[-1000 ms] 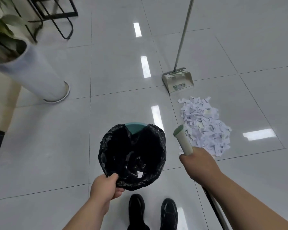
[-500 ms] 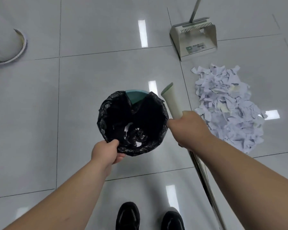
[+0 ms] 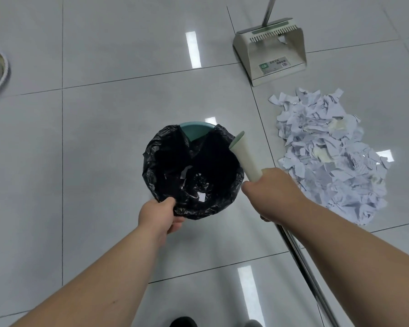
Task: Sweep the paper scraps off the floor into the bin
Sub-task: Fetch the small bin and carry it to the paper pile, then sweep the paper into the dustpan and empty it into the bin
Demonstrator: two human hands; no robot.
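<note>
Paper scraps lie heaped on the floor beside the bin, just before the dustpan. Our left hand pinches the bin's rim, likely to set it close. Our right hand wraps the broom handle, ready to sweep.

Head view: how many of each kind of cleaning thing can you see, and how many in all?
bin: 1
dustpan: 1
broom: 1
scrap pile: 1
Total: 4
</note>
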